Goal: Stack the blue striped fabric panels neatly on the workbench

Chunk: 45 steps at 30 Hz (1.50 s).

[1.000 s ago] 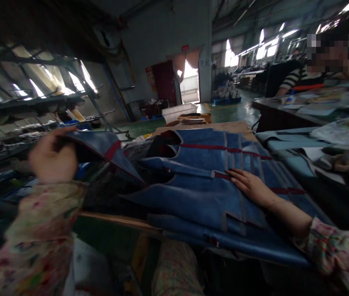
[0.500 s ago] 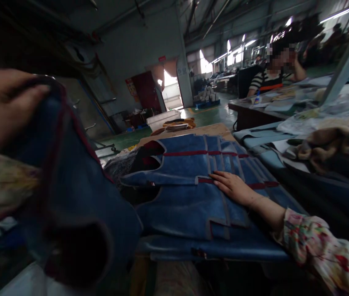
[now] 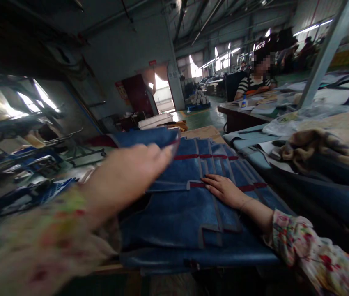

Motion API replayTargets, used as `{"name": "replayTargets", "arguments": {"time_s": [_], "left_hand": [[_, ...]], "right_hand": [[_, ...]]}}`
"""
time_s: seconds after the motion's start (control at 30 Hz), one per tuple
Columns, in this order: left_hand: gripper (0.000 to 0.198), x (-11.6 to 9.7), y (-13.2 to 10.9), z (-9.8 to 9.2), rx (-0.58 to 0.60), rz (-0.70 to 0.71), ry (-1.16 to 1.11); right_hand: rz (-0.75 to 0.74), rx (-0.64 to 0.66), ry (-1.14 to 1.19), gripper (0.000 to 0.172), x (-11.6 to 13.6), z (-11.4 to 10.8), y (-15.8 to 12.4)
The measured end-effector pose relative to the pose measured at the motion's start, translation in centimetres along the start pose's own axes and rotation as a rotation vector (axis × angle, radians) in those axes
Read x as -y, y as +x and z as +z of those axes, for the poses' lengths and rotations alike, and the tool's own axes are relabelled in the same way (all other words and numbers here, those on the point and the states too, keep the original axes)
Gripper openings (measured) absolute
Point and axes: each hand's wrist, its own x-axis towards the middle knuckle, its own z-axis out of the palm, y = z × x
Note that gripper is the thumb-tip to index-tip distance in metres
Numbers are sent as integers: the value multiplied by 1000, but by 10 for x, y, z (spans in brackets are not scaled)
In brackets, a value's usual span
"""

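Note:
Several blue leather-like garment pieces (image 3: pixel 177 213) with grey edges and dark red strips lie overlapped in a stack in front of me. My right hand (image 3: pixel 223 190) rests flat on them, fingers stretched out beside a grey-edged red strip. At the far left part of the stack, my left hand (image 3: pixel 131 172), smeared by motion, grips the edge of another blue garment piece (image 3: pixel 146 137). That piece spreads out beyond the fingers, and the hand and forearm hide part of it and of the stack.
Right of the stack, a table carries blue material and a beige-brown fuzzy cloth (image 3: pixel 310 144). Metal racks (image 3: pixel 48 160) stand at left. A white bin (image 3: pixel 154 121) lies beyond the stack. A person (image 3: pixel 254 82) sits behind a dark desk (image 3: pixel 242 119); a slanted post (image 3: pixel 325 57) rises nearby.
My left hand has swung from the far left toward the stack, carrying the blue garment piece over its far left part. My right hand stays flat on the stack. The view has shifted slightly.

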Motion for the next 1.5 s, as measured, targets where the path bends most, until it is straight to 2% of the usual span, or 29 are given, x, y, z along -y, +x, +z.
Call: {"name": "replayTargets", "arguments": {"time_s": [0.1,0.13,0.17,0.23,0.4,0.5,0.57,0.67,0.77,0.83,1.0,1.13,1.2,1.3,1.4,1.5], "left_hand": [[30,-8,-39,70,572,415,385],[31,-10,-51,89,695,509,469],[33,-10,-61,103,738,574,482],[36,-7,-77,115,731,552,448],[59,17,-103,93,541,209,272],[51,35,-120,91,476,85,280],[45,43,-128,96,432,105,282],[46,46,-135,102,336,297,256],[42,44,-138,99,281,460,232],[39,43,-141,96,295,475,224],[38,45,-144,98,393,406,173],[38,46,-144,100,428,356,134],[36,45,-145,101,444,326,122],[28,42,-147,102,472,274,109],[24,41,-147,104,498,229,105],[25,42,-147,103,513,209,86]], "right_hand": [[3,5,-11,43,1,-1,0],[3,12,-14,43,2,-1,0],[2,21,-16,43,2,-1,0],[4,32,-21,43,3,-2,0],[16,20,-21,43,4,-3,0],[7,26,-23,43,3,-2,0],[8,32,-30,44,3,-3,0],[11,48,-46,44,2,-3,1],[0,58,-55,44,2,-4,2],[0,52,-55,45,1,-2,2],[-9,37,-47,45,-3,2,1],[-25,91,-52,45,-2,-9,5],[-31,107,-69,47,5,-19,13],[-68,5,-68,52,26,-28,23],[-167,13,-26,53,44,-16,23],[-216,76,-111,57,46,8,13]]}}
